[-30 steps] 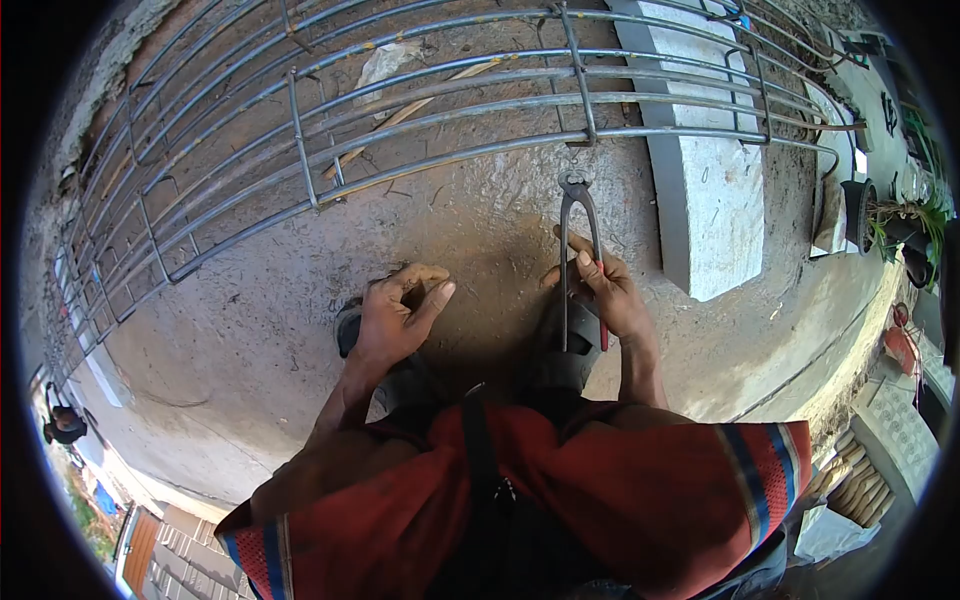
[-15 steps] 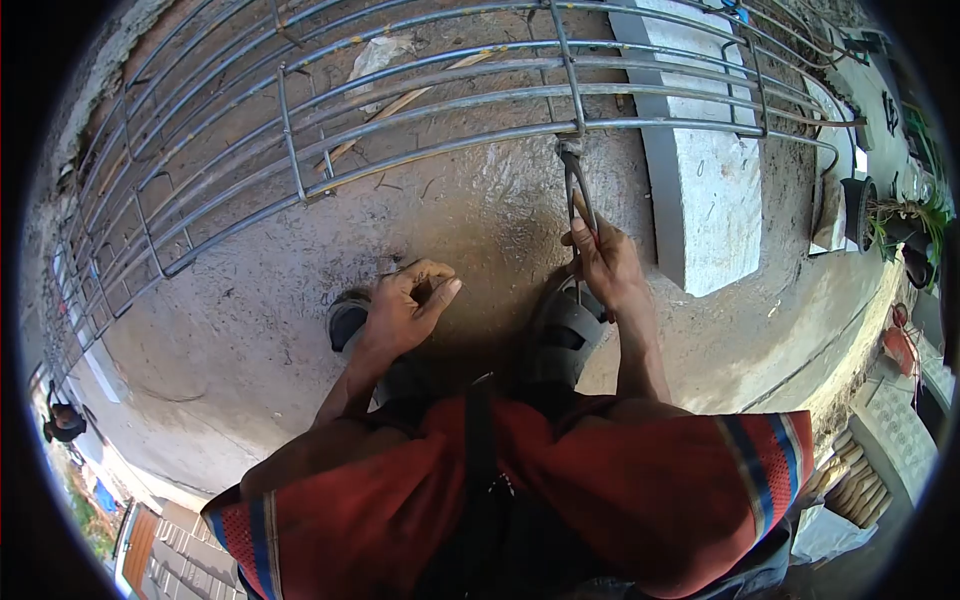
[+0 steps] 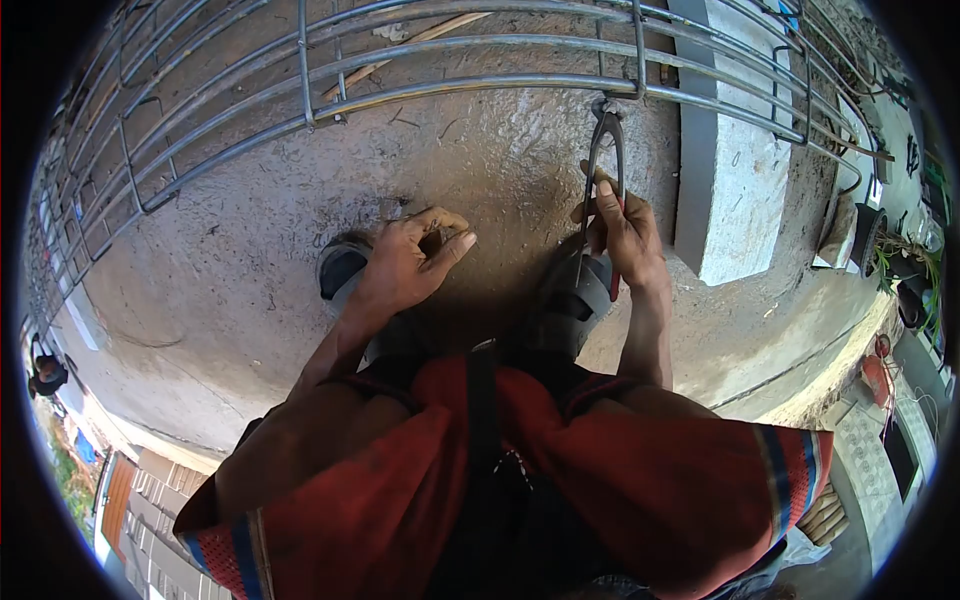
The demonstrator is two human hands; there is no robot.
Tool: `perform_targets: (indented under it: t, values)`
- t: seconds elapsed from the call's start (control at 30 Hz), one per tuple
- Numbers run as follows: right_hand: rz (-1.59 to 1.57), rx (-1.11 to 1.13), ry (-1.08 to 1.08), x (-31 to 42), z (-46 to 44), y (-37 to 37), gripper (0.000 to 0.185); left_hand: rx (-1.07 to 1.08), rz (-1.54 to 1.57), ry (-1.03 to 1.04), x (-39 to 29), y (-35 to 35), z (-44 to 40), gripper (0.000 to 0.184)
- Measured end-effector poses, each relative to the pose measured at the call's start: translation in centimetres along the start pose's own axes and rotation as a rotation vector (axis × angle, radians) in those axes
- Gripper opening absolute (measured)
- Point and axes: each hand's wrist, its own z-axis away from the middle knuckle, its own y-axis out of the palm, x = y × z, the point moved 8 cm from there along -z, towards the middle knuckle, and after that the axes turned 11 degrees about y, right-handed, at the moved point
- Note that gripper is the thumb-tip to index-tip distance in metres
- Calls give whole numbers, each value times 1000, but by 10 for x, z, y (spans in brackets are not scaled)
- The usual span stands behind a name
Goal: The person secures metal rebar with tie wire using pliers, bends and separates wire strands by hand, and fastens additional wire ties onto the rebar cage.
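My right hand (image 3: 630,240) is wrapped round a pair of long-handled pincers (image 3: 607,140), which point away from me. Their jaws reach the near lower bar of a rebar cage (image 3: 400,95), close to the corner of a stirrup. Some handle parts are hidden behind my fingers. My left hand (image 3: 415,255) hovers over my left shoe, fingers curled and thumb drawn toward the index finger. Small dark bits show by its knuckles; whatever it holds is too small to make out.
A pale rectangular block (image 3: 735,190) lies under the cage at right. My shoes (image 3: 570,310) stand on a wet, rough concrete floor (image 3: 250,300). A potted plant (image 3: 905,250) is at the far right. Another person (image 3: 47,375) is far off at the left edge.
The view has shifted, so the cage sits higher in the picture. The pincers now stand more upright, jaws still at the stirrup corner. My left hand keeps its curled pose.
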Motion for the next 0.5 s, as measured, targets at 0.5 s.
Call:
perform_targets:
  t: [0.5]
  values:
    - [-581,435,255,-27,-13,34,47,44,-4,-39,5,1,6,18]
